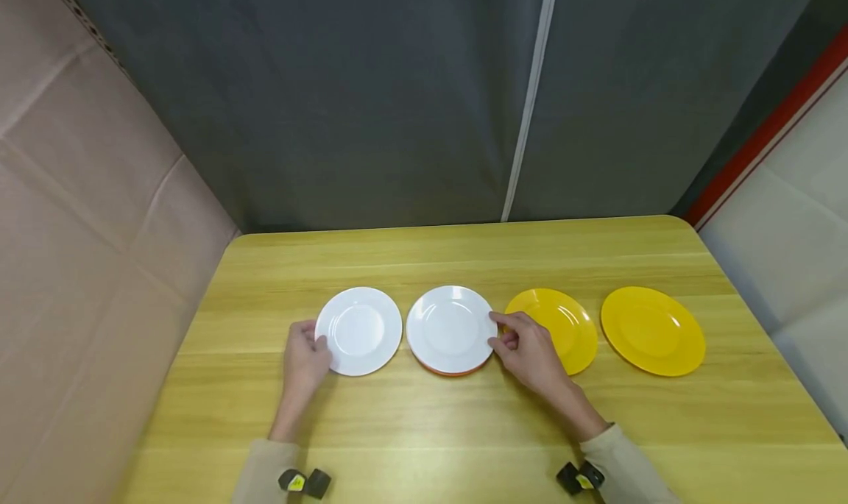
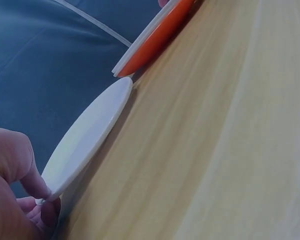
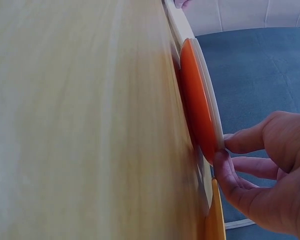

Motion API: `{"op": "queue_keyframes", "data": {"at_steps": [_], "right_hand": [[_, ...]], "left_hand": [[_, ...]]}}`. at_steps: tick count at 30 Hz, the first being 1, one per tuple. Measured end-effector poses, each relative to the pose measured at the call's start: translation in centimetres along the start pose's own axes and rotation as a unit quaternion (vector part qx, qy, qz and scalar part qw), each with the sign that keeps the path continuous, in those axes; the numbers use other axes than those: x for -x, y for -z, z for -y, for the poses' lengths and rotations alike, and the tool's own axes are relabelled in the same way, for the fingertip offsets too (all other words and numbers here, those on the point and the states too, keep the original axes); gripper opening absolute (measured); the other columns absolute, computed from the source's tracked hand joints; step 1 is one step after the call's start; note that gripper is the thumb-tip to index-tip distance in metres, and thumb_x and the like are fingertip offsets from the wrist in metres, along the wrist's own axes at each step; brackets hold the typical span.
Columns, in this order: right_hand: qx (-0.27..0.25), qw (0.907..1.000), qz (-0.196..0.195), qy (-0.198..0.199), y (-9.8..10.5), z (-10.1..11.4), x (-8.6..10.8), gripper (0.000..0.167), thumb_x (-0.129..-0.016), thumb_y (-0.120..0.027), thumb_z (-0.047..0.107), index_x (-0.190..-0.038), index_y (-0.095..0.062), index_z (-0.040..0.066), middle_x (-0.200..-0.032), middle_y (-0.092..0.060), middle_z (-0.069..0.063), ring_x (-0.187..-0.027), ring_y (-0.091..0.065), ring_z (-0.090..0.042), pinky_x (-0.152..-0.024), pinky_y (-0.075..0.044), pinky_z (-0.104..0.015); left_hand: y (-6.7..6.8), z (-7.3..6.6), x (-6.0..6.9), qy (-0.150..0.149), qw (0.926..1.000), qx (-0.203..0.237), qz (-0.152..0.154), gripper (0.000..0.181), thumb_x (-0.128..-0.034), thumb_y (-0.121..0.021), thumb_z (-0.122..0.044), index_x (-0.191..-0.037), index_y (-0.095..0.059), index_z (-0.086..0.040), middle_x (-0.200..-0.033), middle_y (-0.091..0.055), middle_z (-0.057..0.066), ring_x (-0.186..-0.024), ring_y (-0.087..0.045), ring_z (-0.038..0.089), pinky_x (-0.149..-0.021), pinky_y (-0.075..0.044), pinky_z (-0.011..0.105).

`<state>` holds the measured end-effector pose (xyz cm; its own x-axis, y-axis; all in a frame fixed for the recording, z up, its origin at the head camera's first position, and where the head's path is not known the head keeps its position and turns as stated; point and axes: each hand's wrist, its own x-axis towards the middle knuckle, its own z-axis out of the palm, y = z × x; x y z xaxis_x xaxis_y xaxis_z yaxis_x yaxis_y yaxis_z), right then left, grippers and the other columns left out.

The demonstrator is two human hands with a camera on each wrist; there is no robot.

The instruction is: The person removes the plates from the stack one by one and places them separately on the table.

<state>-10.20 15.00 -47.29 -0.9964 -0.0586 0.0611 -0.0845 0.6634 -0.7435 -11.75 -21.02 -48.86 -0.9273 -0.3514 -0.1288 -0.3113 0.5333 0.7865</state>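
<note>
Beige sleeves (image 1: 629, 469); hands (image 1: 530, 353) pinch glossy rnd wht plates (image 1: 358, 331), wood-grain tbl (image 1: 424, 430).

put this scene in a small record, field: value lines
left hand: pinches rim of left white plate
right hand: pinches rim of plate stack
stack colours: white on top, orange plate beneath
inner yellow plate: partly behind right hand, head view
outer yellow plate: far right
surface: wooden table
</note>
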Motion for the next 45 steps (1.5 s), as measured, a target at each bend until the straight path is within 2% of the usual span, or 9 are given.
{"op": "queue_keyframes", "data": {"at_steps": [4, 8, 12, 18, 22, 30, 34, 38, 45], "right_hand": [[0.002, 1.0000, -0.001, 0.001, 0.0, 0.0, 0.0, 0.045, -0.084, -0.081, 0.006, -0.127, -0.070, 0.003, -0.108, -0.068, -0.012, -0.076, -0.061, -0.013, -0.068, -0.056, -0.019], [0.005, 1.0000, 0.001, -0.001, 0.1, 0.1, 0.0, 0.045, -0.084, -0.081, 0.006, -0.128, -0.070, 0.003, -0.109, -0.068, -0.012, -0.077, -0.060, -0.014, -0.069, -0.056, -0.020], [0.006, 1.0000, 0.003, -0.003, 0.1, 0.1, -0.1, 0.045, -0.085, -0.081, 0.006, -0.128, -0.069, 0.003, -0.110, -0.068, -0.012, -0.077, -0.060, -0.014, -0.069, -0.056, -0.020], [0.005, 1.0000, 0.002, -0.001, 0.2, 0.1, -0.1, 0.045, -0.085, -0.081, 0.006, -0.128, -0.069, 0.003, -0.109, -0.068, -0.012, -0.076, -0.061, -0.013, -0.068, -0.055, -0.019], [0.002, 1.0000, 0.001, -0.002, 0.2, 0.1, 0.0, 0.044, -0.084, -0.081, 0.006, -0.127, -0.069, 0.003, -0.109, -0.068, -0.012, -0.077, -0.062, -0.013, -0.069, -0.056, -0.019], [-0.007, 1.0000, 0.000, -0.005, 0.1, 0.1, 0.0, 0.045, -0.085, -0.081, 0.006, -0.127, -0.068, 0.003, -0.112, -0.068, -0.013, -0.079, -0.065, -0.014, -0.070, -0.057, -0.019], [-0.014, 0.9998, 0.003, -0.011, 0.1, 0.2, 0.1, 0.048, -0.085, -0.081, 0.006, -0.130, -0.065, 0.002, -0.112, -0.068, -0.013, -0.081, -0.067, -0.015, -0.072, -0.060, -0.022], [-0.018, 0.9995, 0.007, -0.024, 0.0, 0.2, 0.0, 0.051, -0.085, -0.081, 0.007, -0.133, -0.063, 0.001, -0.113, -0.068, -0.013, -0.082, -0.067, -0.015, -0.073, -0.061, -0.024], [-0.013, 0.9996, 0.007, -0.025, -0.2, 0.0, 0.2, 0.050, -0.086, -0.080, 0.009, -0.132, -0.063, -0.001, -0.112, -0.068, -0.013, -0.082, -0.067, -0.015, -0.072, -0.060, -0.023]], "left_hand": [[-0.2, -0.2, 0.0, -0.010, 0.9999, -0.008, -0.001, 0.041, -0.0959, -0.048, 0.002, -0.135, -0.044, 0.013, -0.121, -0.056, 0.031, -0.109, -0.056, 0.041, -0.097, -0.050, 0.051], [-0.2, -0.4, 0.1, -0.024, 0.9990, -0.036, 0.005, 0.044, -0.0931, -0.051, 0.001, -0.134, -0.044, 0.016, -0.124, -0.051, 0.033, -0.119, -0.051, 0.046, -0.108, -0.043, 0.058], [-0.3, -0.7, 0.4, -0.029, 0.9975, -0.064, 0.009, 0.046, -0.0920, -0.054, -0.001, -0.134, -0.045, 0.015, -0.126, -0.048, 0.032, -0.119, -0.047, 0.047, -0.108, -0.040, 0.059], [-0.5, -0.7, 0.6, -0.039, 0.9964, -0.075, -0.001, 0.045, -0.0918, -0.055, -0.001, -0.134, -0.048, 0.015, -0.124, -0.048, 0.032, -0.117, -0.047, 0.047, -0.106, -0.040, 0.059], [-0.7, -0.6, 0.6, -0.068, 0.9935, -0.089, -0.021, 0.044, -0.0901, -0.057, 0.001, -0.132, -0.052, 0.015, -0.124, -0.049, 0.033, -0.117, -0.045, 0.048, -0.104, -0.040, 0.059], [-1.3, -0.7, 0.7, -0.137, 0.9811, -0.103, -0.090, 0.049, -0.0855, -0.064, 0.003, -0.133, -0.055, 0.013, -0.127, -0.047, 0.034, -0.118, -0.042, 0.052, -0.099, -0.038, 0.059], [-1.4, -1.0, 0.7, -0.160, 0.9761, -0.105, -0.103, 0.046, -0.0855, -0.066, 0.002, -0.130, -0.058, 0.013, -0.124, -0.050, 0.035, -0.117, -0.044, 0.053, -0.099, -0.037, 0.059], [-1.6, -1.6, 0.6, -0.173, 0.9741, -0.113, -0.092, 0.042, -0.0876, -0.066, -0.001, -0.128, -0.060, 0.011, -0.123, -0.055, 0.033, -0.117, -0.048, 0.051, -0.100, -0.037, 0.060], [-2.7, -3.0, 1.2, -0.184, 0.9746, -0.119, -0.046, 0.038, -0.0908, -0.064, -0.009, -0.127, -0.064, 0.003, -0.112, -0.065, 0.019, -0.111, -0.057, 0.042, -0.093, -0.037, 0.056]]}}
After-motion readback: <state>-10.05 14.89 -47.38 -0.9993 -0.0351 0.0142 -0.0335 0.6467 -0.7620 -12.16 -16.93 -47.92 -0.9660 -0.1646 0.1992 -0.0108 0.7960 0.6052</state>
